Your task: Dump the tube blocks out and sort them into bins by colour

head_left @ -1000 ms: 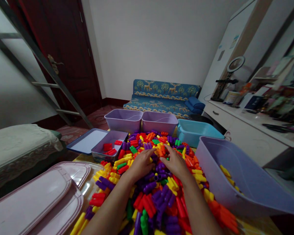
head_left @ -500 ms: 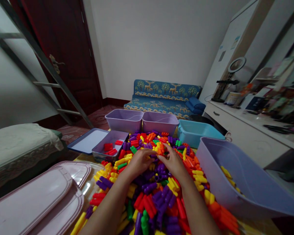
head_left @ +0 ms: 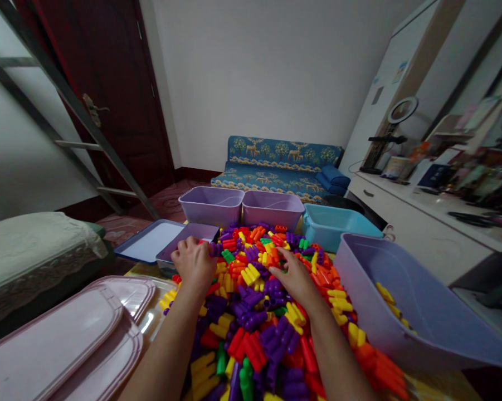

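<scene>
A heap of plastic toy building pieces in red, yellow, purple, green and orange spreads over the table in front of me. My left hand is at the near right side of a small see-through box, back of the hand up and fingers curled downward. Whatever its fingertips hold, if anything, is hidden. Bits of red show in the box just past the fingers. My right hand hovers over the middle of the heap, thumb and fingers apart, close to some orange and yellow pieces.
Two purple bins and a turquoise bin line the far side. On the right a larger purple bin holds several yellow pieces. A blue-rimmed lid lies beside the small box; pink lids are stacked at left.
My left hand has moved left from the middle of the heap to the small box, uncovering pieces there. My right hand has stayed almost in place.
</scene>
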`<state>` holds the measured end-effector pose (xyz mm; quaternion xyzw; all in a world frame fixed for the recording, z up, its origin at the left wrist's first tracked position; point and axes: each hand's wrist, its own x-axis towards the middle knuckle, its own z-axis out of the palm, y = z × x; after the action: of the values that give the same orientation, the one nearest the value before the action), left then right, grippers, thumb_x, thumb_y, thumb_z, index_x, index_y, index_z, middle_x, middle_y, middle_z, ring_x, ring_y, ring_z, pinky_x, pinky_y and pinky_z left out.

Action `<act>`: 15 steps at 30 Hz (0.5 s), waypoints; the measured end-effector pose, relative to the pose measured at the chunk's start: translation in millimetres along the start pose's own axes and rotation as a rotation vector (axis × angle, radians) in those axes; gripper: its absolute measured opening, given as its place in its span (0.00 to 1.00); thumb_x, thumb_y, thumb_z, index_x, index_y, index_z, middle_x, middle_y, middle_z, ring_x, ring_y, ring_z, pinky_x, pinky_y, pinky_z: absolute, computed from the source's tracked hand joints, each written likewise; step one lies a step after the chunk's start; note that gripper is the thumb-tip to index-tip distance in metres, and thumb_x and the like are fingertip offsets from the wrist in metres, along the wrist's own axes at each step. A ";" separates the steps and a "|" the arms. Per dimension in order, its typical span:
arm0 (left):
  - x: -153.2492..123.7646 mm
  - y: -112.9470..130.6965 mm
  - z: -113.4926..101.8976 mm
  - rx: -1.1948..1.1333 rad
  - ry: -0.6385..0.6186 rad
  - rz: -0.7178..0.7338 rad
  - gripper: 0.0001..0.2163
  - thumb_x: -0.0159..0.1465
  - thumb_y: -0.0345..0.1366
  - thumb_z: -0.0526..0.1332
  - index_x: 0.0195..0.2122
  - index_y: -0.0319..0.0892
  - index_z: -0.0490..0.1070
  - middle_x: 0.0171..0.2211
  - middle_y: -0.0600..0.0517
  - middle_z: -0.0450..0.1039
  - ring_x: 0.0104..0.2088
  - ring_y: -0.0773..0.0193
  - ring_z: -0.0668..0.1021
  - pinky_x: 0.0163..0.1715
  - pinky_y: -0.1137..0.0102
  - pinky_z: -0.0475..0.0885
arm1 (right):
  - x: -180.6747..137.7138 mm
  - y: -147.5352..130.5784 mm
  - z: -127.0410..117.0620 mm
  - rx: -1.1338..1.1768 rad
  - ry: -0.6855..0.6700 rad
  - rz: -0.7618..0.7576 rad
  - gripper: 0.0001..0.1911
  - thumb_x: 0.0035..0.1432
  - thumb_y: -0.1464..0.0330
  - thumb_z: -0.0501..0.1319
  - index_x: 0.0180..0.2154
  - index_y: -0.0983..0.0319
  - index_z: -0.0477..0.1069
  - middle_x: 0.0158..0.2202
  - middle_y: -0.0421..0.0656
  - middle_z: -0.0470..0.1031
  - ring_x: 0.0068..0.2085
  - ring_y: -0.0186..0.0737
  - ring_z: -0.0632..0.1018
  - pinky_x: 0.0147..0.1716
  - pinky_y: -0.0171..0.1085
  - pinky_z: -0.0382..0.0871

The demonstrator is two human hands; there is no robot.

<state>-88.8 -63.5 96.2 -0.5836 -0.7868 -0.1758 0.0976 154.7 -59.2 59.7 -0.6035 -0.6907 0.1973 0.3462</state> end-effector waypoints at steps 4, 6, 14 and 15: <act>3.5 -5.3 2.7 0.060 -0.058 -0.011 0.12 0.56 0.41 0.60 0.38 0.46 0.79 0.47 0.42 0.70 0.49 0.46 0.68 0.42 0.59 0.62 | -0.5 -0.1 -1.2 0.006 -0.002 -0.008 0.32 0.52 0.65 0.61 0.59 0.62 0.64 0.54 0.51 0.72 0.47 0.47 0.76 0.47 0.46 0.70; 5.1 -7.1 2.0 0.073 -0.075 -0.003 0.11 0.55 0.40 0.61 0.36 0.45 0.79 0.46 0.43 0.71 0.48 0.46 0.69 0.42 0.58 0.61 | -1.1 -0.9 -2.1 0.004 -0.003 -0.007 0.32 0.52 0.65 0.61 0.59 0.61 0.64 0.53 0.50 0.72 0.47 0.47 0.76 0.47 0.46 0.70; 3.5 -5.9 1.5 0.031 -0.176 0.050 0.09 0.54 0.41 0.62 0.30 0.43 0.79 0.44 0.41 0.74 0.47 0.44 0.71 0.44 0.56 0.63 | -1.7 -1.7 -2.6 0.000 -0.031 -0.007 0.31 0.52 0.64 0.62 0.59 0.61 0.64 0.55 0.50 0.71 0.49 0.48 0.75 0.48 0.46 0.69; 2.8 -5.1 0.6 0.021 -0.163 0.061 0.09 0.54 0.40 0.62 0.30 0.43 0.79 0.44 0.40 0.74 0.47 0.44 0.71 0.44 0.55 0.63 | -1.7 -1.2 -2.4 0.002 -0.033 -0.011 0.31 0.53 0.64 0.62 0.58 0.61 0.64 0.55 0.50 0.71 0.49 0.48 0.75 0.48 0.46 0.69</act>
<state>-94.5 -62.1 95.9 -0.6187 -0.7757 -0.1165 0.0448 155.6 -61.4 61.8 -0.5959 -0.6995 0.2058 0.3366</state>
